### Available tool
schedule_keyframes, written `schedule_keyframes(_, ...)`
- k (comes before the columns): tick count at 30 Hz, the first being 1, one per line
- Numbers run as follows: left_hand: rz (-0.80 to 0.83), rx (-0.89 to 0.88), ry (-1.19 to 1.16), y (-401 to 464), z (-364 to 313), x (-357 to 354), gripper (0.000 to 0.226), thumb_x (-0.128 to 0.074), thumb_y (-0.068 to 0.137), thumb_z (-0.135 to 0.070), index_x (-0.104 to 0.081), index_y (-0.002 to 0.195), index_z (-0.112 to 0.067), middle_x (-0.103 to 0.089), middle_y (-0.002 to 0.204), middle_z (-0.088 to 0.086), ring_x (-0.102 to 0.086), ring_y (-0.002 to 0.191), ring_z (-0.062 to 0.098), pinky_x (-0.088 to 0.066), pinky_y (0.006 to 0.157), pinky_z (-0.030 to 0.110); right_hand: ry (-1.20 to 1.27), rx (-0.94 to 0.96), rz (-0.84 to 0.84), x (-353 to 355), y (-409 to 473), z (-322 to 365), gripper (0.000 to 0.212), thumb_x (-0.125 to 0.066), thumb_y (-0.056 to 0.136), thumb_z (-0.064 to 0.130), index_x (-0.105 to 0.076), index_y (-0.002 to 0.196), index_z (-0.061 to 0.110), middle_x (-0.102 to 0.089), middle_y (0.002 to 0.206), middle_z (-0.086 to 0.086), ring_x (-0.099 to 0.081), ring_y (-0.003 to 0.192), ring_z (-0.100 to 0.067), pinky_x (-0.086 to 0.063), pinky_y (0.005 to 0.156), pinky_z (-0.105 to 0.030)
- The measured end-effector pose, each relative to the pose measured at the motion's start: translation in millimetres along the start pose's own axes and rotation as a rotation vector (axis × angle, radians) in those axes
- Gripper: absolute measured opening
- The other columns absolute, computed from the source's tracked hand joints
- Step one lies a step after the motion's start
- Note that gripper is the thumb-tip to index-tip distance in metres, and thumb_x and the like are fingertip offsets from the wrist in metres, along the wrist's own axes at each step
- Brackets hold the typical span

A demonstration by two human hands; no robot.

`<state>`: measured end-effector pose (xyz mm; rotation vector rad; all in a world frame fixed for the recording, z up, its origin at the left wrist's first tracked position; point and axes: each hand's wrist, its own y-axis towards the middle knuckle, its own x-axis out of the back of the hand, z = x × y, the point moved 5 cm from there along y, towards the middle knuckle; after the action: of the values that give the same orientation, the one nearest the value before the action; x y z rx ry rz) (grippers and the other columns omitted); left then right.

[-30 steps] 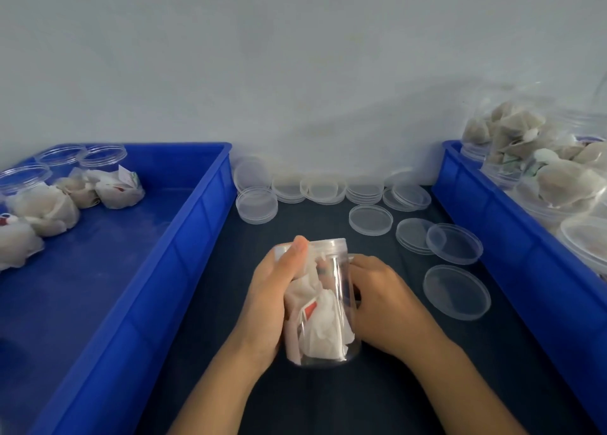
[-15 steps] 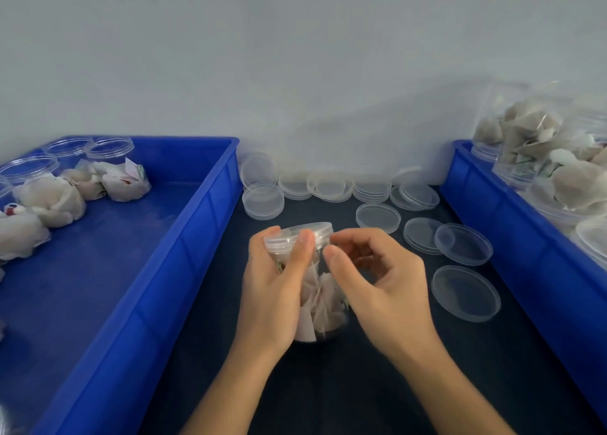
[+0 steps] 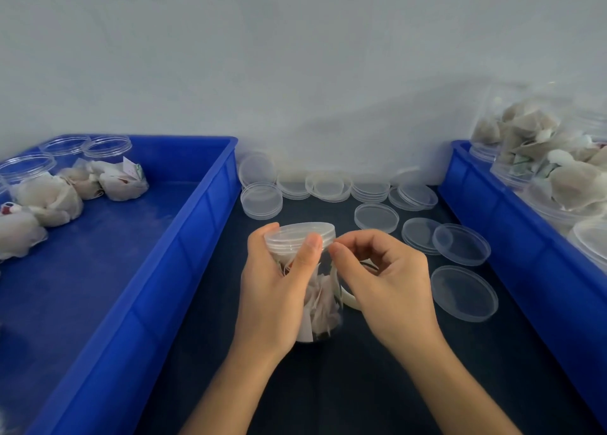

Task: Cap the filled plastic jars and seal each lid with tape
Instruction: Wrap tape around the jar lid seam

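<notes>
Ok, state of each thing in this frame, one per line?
jar: upright on the mat, filled, lid on
lid: seated on the jar
left hand: grips the jar
right hand: fingers pinched beside the lid
loose lids: lying flat, unused
left bin jars: filled, uncapped

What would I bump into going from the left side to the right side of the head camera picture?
Big blue plastic bin with capped jars → left hand gripping the clear lidded jar → right hand → loose clear round lid → blue plastic bin of filled jars.
</notes>
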<state>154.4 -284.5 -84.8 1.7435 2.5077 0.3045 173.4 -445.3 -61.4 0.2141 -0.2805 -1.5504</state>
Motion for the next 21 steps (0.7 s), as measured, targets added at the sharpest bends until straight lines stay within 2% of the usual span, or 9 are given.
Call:
schedule_keyframes(2, 0.018, -0.012, 0.007, 0, 1, -1, 0.095, -0.066, 0.071, -0.083, -0.044, 0.147, -0.03, -0.067, 0.117, -0.029, -0.069, 0.112, -0.001, -0.061, 0.091, 0.03, 0.014, -0.007, 0.011, 0, 1, -1, 0.014, -0.074, 0.091, 0.01, -0.078, 0.083, 0.02, -0.074, 0.073, 0.002, -0.065, 0.059, -0.008, -0.053, 0.058, -0.018)
schedule_keyframes(7, 0.042, -0.039, 0.03, 1, 3, -1, 0.089, -0.064, 0.074, -0.081, -0.046, 0.145, -0.031, -0.067, 0.118, -0.03, -0.069, 0.112, -0.004, -0.056, 0.087, 0.015, 0.001, -0.026, 0.075, 0, 3, -5, 0.021, -0.07, 0.094, 0.011, -0.073, 0.08, 0.026, -0.07, 0.07, 0.003, -0.061, 0.059, -0.01, -0.053, 0.058, -0.023)
schedule_keyframes(10, 0.019, -0.04, 0.042, 2, 3, 2, 0.09, -0.062, 0.073, -0.083, -0.047, 0.143, -0.03, -0.066, 0.117, -0.032, -0.068, 0.109, -0.005, -0.057, 0.085, 0.019, -0.03, -0.008, 0.08, 2, 3, -3, 0.019, -0.068, 0.095, 0.014, -0.071, 0.082, 0.026, -0.07, 0.074, 0.003, -0.062, 0.06, -0.015, -0.054, 0.058, -0.028)
schedule_keyframes(14, -0.046, -0.032, 0.042, 6, 4, 10, 0.088, -0.06, 0.071, -0.084, -0.049, 0.141, -0.031, -0.066, 0.115, -0.033, -0.068, 0.106, -0.005, -0.054, 0.089, 0.026, -0.069, 0.042, 0.044, 8, 4, 3, 0.018, -0.064, 0.099, 0.011, -0.07, 0.09, 0.026, -0.076, 0.096, 0.01, -0.068, 0.074, -0.026, -0.057, 0.061, -0.043)
schedule_keyframes(18, -0.054, -0.05, 0.053, 6, 3, 11, 0.09, -0.061, 0.071, -0.083, -0.048, 0.143, -0.03, -0.065, 0.117, -0.034, -0.068, 0.108, -0.006, -0.052, 0.088, 0.022, -0.027, 0.025, 0.037, 7, 6, 2, 0.008, -0.073, 0.094, 0.011, -0.07, 0.092, 0.018, -0.078, 0.093, 0.0, -0.073, 0.081, -0.018, -0.062, 0.071, -0.035)
schedule_keyframes(21, -0.046, -0.059, 0.074, 5, 2, 8, 0.089, -0.06, 0.071, -0.083, -0.047, 0.143, -0.032, -0.063, 0.117, -0.036, -0.065, 0.108, -0.009, -0.052, 0.082, 0.013, 0.041, -0.018, 0.059, 4, 6, -1, 0.007, -0.078, 0.092, 0.009, -0.073, 0.092, 0.014, -0.076, 0.086, -0.004, -0.071, 0.074, -0.019, -0.059, 0.066, -0.027)
